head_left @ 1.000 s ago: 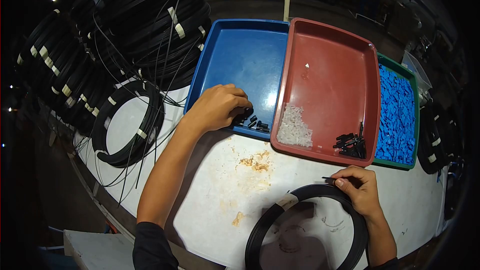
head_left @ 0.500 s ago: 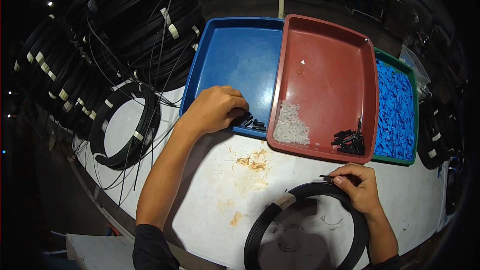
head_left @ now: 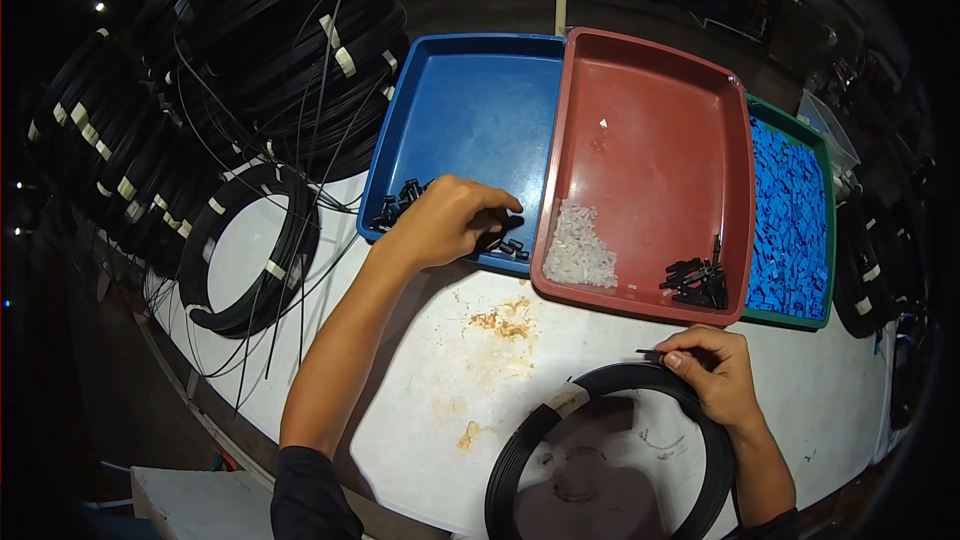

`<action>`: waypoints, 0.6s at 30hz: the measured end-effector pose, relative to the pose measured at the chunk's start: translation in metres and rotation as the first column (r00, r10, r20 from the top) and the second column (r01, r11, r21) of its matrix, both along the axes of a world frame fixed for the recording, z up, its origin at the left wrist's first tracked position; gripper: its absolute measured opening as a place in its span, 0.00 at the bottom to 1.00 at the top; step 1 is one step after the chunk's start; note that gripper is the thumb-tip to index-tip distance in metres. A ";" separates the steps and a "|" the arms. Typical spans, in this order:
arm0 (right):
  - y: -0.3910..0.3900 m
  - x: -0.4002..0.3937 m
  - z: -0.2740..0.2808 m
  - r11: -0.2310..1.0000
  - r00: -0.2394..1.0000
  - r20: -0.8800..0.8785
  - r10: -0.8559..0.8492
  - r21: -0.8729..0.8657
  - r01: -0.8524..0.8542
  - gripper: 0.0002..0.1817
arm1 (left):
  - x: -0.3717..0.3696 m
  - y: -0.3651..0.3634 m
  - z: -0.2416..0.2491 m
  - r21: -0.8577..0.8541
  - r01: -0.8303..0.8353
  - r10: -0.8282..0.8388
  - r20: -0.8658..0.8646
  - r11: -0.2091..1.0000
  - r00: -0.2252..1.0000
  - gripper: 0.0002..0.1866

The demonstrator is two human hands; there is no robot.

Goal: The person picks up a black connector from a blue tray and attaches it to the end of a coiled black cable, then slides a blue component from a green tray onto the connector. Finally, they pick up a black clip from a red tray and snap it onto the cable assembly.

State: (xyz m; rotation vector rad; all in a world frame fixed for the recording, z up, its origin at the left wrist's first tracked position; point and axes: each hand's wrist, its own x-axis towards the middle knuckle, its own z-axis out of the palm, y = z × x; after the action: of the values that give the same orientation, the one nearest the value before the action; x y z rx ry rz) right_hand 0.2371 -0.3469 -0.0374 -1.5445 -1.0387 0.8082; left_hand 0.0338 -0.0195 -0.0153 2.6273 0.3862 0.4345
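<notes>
Over the near end of the blue tray (head_left: 480, 46) is my left hand (head_left: 455, 220), its index finger stretched out and apart from the thumb, above small black pieces (head_left: 510, 248). Whether anything lies under its curled fingers is hidden. More black pieces (head_left: 400, 200) lie in the tray's near left corner. My right hand (head_left: 712, 370) pinches the end of a black cable (head_left: 648, 352) at the top right of a taped cable coil (head_left: 520, 450), which rests on the white table (head_left: 420, 420).
A red tray (head_left: 650, 160) holds clear pieces (head_left: 580, 250) and black pieces (head_left: 695, 282). Beside it a green tray (head_left: 826, 240) holds many blue pieces (head_left: 790, 210). Stacked black coils (head_left: 270, 50) and a smaller coil (head_left: 200, 250) stand at the left, loose cable ends sticking out.
My left hand has moved slightly right over the blue tray, and its index finger has stretched out. The black pieces in the corner now show. My right hand has hardly moved.
</notes>
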 end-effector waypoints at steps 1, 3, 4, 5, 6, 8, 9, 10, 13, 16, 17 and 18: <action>-0.001 0.001 -0.001 1.000 1.000 0.014 0.005 -0.007 -0.005 0.07 | -0.002 -0.002 0.002 -0.142 -0.040 0.047 0.044 0.989 0.998 0.17; -0.001 0.001 -0.001 1.000 1.000 0.029 0.009 -0.012 -0.009 0.08 | -0.005 -0.006 0.004 -0.209 -0.057 0.070 0.056 0.976 0.996 0.20; 0.000 0.001 -0.001 1.000 1.000 0.024 0.005 -0.010 -0.004 0.08 | -0.007 -0.006 0.004 -0.256 -0.084 0.108 0.079 0.963 0.991 0.21; 0.000 0.000 -0.001 1.000 1.000 0.019 0.001 -0.008 0.000 0.08 | -0.008 -0.006 0.004 -0.304 -0.110 0.147 0.101 0.946 0.984 0.21; 0.000 0.000 -0.001 1.000 1.000 0.021 0.001 -0.007 -0.001 0.08 | -0.009 -0.007 0.003 -0.302 -0.110 0.148 0.104 0.947 0.984 0.21; 0.000 -0.001 -0.002 1.000 1.000 -0.004 -0.007 -0.010 0.007 0.08 | -0.010 -0.006 -0.002 -0.275 -0.076 0.111 0.113 0.958 0.987 0.22; 0.000 -0.001 -0.001 1.000 1.000 -0.001 -0.006 -0.009 0.006 0.08 | -0.009 -0.005 -0.003 -0.274 -0.076 0.112 0.116 0.959 0.987 0.22; 0.000 -0.001 -0.001 1.000 1.000 0.001 -0.005 -0.013 0.005 0.08 | -0.008 -0.005 -0.004 -0.258 -0.050 0.079 0.104 0.965 0.991 0.23; 0.000 -0.001 0.000 1.000 1.000 0.009 -0.002 -0.013 0.002 0.07 | -0.005 -0.008 0.001 -0.134 0.015 -0.010 0.031 0.991 0.999 0.25; 0.000 -0.001 0.001 1.000 1.000 0.013 0.003 -0.012 -0.003 0.07 | 0.001 -0.016 0.006 -0.217 0.028 -0.014 0.067 0.976 0.998 0.24; 0.000 -0.001 0.001 1.000 1.000 0.011 0.007 -0.014 -0.007 0.07 | 0.002 -0.017 0.006 -0.217 0.030 -0.017 0.065 0.976 0.998 0.24; 0.000 0.000 0.001 1.000 1.000 0.010 0.004 -0.013 -0.003 0.07 | 0.002 -0.017 0.006 -0.284 0.010 0.023 0.112 0.959 0.993 0.23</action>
State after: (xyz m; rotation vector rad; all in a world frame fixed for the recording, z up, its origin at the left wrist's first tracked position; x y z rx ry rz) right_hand 0.2367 -0.3469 -0.0369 -1.5601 -1.0458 0.8118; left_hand 0.0362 -0.0367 -0.0093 2.3115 0.3885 0.4899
